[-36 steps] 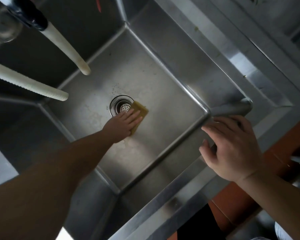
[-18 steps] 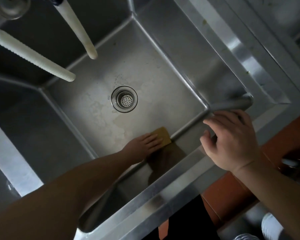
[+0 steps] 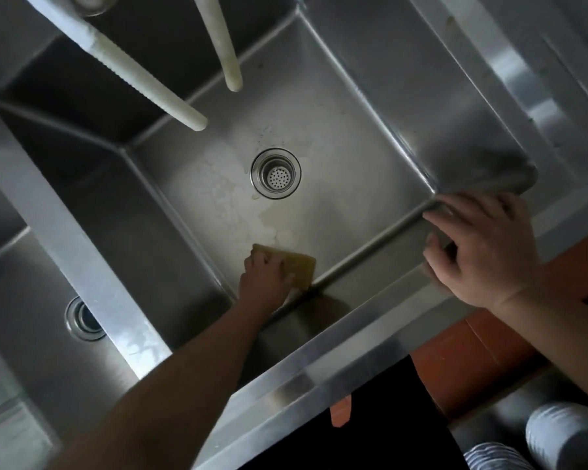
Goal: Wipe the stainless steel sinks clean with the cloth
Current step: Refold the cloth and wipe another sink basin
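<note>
My left hand (image 3: 264, 277) reaches down into the middle stainless steel sink (image 3: 370, 137) and holds a yellow cloth (image 3: 301, 266) against the sink floor, fingers bent over it. The cloth lies where the floor meets the front wall, below the round drain strainer (image 3: 275, 173). Pale wet streaks run from the drain towards the cloth. My right hand (image 3: 482, 249) rests with spread fingers on the sink's front rim (image 3: 336, 337), near the front right corner, and holds nothing.
Two white ribbed faucet hoses (image 3: 143, 76) (image 3: 223, 42) hang over the back left of the sink. A second sink (image 3: 31, 317) with its own drain (image 3: 82, 320) lies to the left behind a divider. Orange-brown floor (image 3: 482, 361) shows under the rim.
My left hand dragged the cloth from beside the drain back to the front wall, then slightly left along it. My right hand stayed on the rim.
</note>
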